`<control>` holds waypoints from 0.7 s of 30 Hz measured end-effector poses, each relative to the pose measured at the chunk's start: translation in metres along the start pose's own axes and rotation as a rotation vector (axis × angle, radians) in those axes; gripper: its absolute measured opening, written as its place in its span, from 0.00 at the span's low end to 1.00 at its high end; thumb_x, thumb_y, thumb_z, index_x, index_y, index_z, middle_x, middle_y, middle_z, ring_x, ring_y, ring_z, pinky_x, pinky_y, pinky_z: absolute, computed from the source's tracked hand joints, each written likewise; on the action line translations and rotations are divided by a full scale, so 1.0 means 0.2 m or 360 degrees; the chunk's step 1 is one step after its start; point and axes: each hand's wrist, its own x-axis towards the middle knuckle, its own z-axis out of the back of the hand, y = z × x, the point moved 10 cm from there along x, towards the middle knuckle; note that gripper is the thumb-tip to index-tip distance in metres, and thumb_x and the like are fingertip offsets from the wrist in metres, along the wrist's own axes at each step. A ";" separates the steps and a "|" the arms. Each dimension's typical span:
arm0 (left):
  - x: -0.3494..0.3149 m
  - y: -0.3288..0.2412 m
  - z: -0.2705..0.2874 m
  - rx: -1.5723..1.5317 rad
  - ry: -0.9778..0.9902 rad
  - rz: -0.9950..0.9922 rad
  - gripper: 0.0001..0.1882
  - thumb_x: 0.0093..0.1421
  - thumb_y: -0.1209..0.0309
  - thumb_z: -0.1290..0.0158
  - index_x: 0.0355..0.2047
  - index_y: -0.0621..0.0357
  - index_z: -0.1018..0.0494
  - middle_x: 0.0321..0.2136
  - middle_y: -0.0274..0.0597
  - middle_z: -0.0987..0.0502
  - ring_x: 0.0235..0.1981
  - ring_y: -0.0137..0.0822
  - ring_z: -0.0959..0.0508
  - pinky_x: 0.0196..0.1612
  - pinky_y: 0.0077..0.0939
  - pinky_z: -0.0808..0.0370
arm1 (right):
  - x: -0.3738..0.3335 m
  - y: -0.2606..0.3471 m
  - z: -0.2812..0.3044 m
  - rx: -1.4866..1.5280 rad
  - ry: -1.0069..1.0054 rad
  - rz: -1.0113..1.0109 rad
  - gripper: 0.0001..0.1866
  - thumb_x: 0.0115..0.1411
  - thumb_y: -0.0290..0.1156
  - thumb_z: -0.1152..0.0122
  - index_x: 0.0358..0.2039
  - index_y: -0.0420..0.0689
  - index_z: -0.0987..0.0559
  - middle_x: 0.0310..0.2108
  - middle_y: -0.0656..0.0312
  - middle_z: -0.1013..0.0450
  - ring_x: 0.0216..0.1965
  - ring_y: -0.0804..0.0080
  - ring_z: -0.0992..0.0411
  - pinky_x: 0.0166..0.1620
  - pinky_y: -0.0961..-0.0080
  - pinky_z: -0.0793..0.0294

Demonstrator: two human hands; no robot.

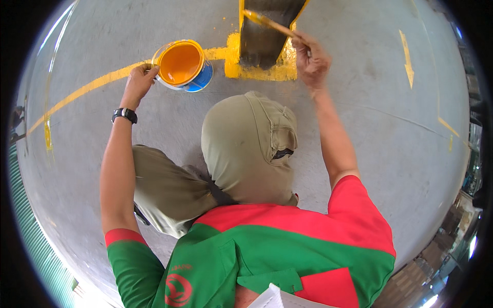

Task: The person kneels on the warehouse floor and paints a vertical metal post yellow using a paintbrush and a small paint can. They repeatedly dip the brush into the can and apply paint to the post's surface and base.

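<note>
Gripping paintbrush: 1, pinched in right hand, bristles at left yellow edge
Paint can: 1, left of post, left hand pinching rim
Post: 1, black-and-yellow

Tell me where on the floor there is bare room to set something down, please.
Bare floor lies between the right hand and the yellow arrow, and left of the paint bucket, beyond the curved yellow line. Crowded: around the dark post, with the paintbrush there and the bucket close by.
</note>
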 end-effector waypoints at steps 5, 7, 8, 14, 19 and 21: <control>0.04 0.03 0.01 0.0003 0.0021 -0.0025 0.26 0.66 0.56 0.44 0.47 0.72 0.20 0.32 0.45 0.17 0.31 0.32 0.21 0.40 0.28 0.25 | -0.01 -0.08 -0.04 -0.0046 0.0189 -0.0065 0.09 0.64 0.29 0.31 0.45 0.45 0.16 0.37 0.60 0.16 0.34 0.73 0.19 0.38 0.76 0.21; 0.04 0.04 0.01 0.0025 0.0029 -0.0026 0.25 0.66 0.56 0.44 0.47 0.71 0.20 0.32 0.44 0.17 0.31 0.32 0.21 0.41 0.28 0.25 | -0.01 -0.11 -0.02 0.0007 0.0131 -0.0115 0.09 0.64 0.30 0.31 0.45 0.46 0.16 0.36 0.60 0.16 0.34 0.72 0.19 0.38 0.76 0.21; 0.05 0.05 0.01 0.0034 0.0040 -0.0034 0.25 0.66 0.56 0.44 0.47 0.71 0.20 0.33 0.44 0.17 0.31 0.32 0.21 0.41 0.29 0.25 | -0.02 -0.09 0.00 0.0067 0.0074 -0.0032 0.09 0.64 0.30 0.31 0.45 0.46 0.16 0.36 0.60 0.16 0.34 0.72 0.19 0.38 0.76 0.21; 0.06 0.11 0.01 0.0043 0.0015 -0.0016 0.24 0.66 0.57 0.45 0.47 0.70 0.19 0.33 0.43 0.18 0.32 0.32 0.22 0.41 0.29 0.25 | -0.05 -0.21 -0.10 -0.0002 0.0221 -0.0162 0.09 0.66 0.29 0.33 0.46 0.43 0.16 0.34 0.63 0.16 0.36 0.81 0.21 0.41 0.81 0.22; 0.07 0.10 0.00 0.0059 0.0036 -0.0042 0.23 0.66 0.57 0.45 0.45 0.70 0.19 0.31 0.43 0.18 0.31 0.32 0.23 0.40 0.29 0.25 | -0.08 -0.22 -0.08 0.0135 0.0113 -0.0078 0.09 0.64 0.29 0.31 0.45 0.45 0.16 0.34 0.60 0.16 0.35 0.74 0.19 0.39 0.77 0.21; 0.05 0.10 0.00 0.0044 0.0056 -0.0033 0.23 0.66 0.57 0.45 0.45 0.70 0.19 0.31 0.43 0.19 0.31 0.32 0.23 0.40 0.29 0.25 | -0.09 -0.24 -0.07 0.0193 0.0087 -0.0099 0.09 0.63 0.29 0.30 0.45 0.47 0.16 0.35 0.58 0.16 0.35 0.69 0.18 0.38 0.74 0.21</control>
